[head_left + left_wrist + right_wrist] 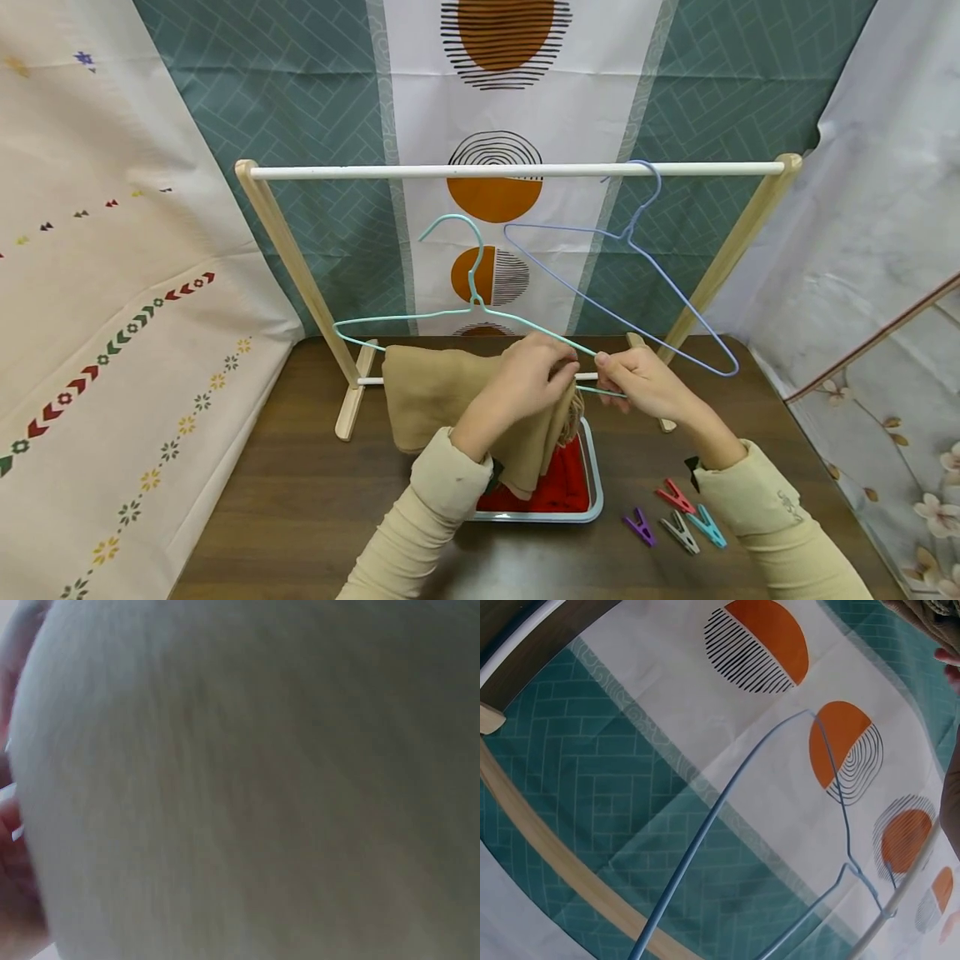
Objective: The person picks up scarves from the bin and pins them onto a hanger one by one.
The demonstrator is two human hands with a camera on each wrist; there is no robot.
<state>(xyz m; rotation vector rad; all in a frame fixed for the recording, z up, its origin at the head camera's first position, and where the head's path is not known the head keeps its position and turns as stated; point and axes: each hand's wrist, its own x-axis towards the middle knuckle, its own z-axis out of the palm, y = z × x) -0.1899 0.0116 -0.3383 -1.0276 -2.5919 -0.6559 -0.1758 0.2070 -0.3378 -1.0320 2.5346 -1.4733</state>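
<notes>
A mint-green wire hanger [405, 317] is held up in front of the rack, its hook free of the rail. Folded over it hangs a tan scarf [435, 392] with a fringe at its right edge. My left hand [521, 379] pinches the scarf's upper right edge, close to the hanger's sloping arm. Curled round the hanger's right end are the fingers of my right hand [645, 382]. Blurred scarf cloth [240, 787] fills most of the left wrist view and hides the left hand's grip; part of a hand [19, 892] shows at the left border.
A blue wire hanger [678, 292] hangs on the white rail [375, 172] of a wooden rack. Beneath the scarf stands a tray [595, 475] holding red cloth [566, 479]. Several clothespins, one purple [640, 527], lie on the brown table [300, 508] at the right.
</notes>
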